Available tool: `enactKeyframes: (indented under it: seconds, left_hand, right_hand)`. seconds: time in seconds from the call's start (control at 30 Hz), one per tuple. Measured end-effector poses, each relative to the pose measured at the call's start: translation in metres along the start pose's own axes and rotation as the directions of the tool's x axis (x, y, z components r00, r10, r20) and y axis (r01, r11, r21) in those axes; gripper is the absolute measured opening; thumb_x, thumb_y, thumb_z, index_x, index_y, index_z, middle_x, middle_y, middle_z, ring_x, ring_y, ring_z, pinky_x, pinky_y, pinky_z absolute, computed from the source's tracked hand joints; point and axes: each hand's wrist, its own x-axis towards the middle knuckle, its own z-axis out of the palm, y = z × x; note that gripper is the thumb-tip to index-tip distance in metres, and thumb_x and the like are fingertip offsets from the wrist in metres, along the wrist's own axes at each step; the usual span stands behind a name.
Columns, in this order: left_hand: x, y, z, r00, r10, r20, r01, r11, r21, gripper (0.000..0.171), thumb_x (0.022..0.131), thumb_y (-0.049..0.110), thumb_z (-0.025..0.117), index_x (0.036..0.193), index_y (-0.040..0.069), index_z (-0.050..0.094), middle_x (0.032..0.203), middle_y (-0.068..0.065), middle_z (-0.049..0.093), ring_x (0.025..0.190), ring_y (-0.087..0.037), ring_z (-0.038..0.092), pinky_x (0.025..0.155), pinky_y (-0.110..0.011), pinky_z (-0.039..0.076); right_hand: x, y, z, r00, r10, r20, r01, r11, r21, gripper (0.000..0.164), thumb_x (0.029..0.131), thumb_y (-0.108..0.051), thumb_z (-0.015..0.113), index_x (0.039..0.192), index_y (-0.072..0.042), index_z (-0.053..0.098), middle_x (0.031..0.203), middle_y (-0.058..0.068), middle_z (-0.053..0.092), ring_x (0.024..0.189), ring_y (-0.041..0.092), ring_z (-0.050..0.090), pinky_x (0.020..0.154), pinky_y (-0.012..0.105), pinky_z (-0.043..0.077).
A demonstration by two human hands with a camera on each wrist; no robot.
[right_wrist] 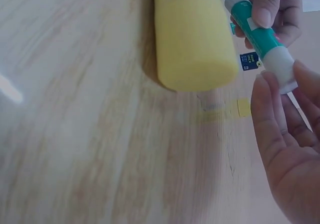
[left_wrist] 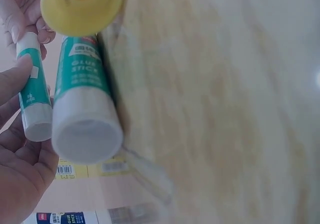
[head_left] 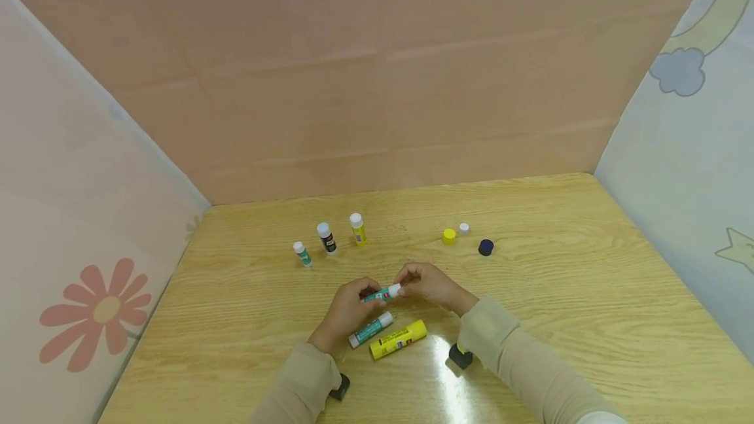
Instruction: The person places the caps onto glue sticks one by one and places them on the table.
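Note:
Above the table, my left hand [head_left: 349, 309] grips the green body of a glue stick [head_left: 379, 294], its thumb across the label. At the other end, my right hand [head_left: 429, 283] pinches the white cap with thumb and fingers; the right wrist view shows this cap [right_wrist: 280, 66] between the fingertips. The cap sits on the stick. Just below the hands lie a second green glue stick [head_left: 371, 330] with white ends and a large yellow glue stick [head_left: 398, 339], side by side. In the left wrist view the second green stick [left_wrist: 82, 79] looms close, beside the held one.
Farther back stand a small green glue stick [head_left: 302, 254], a black one [head_left: 326, 239] and a yellow one [head_left: 358, 230], each white-topped. To the right are loose caps: yellow [head_left: 449, 236], white [head_left: 464, 229] and dark blue [head_left: 485, 247]. Fabric walls border the wooden table [head_left: 565, 293].

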Motion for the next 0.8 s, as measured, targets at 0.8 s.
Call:
enactKeyframes:
  seconds: [0.8]
  left_hand:
    - [0.005,-0.003,0.006,0.999,0.023,0.022,-0.024,0.999,0.035,0.016,0.082,0.011,0.067,0.097,0.005,0.063,0.093,-0.004,0.064,0.081,-0.011,0.055,0.072,-0.023,0.048]
  right_hand:
    - [0.0,0.012,0.001,0.999,0.041,-0.015,-0.041,0.999,0.022,0.016,0.086,-0.002,0.06,0.097,0.008,0.054,0.087,0.009,0.059,0.078,0.016,0.058,0.073,0.035,0.053]
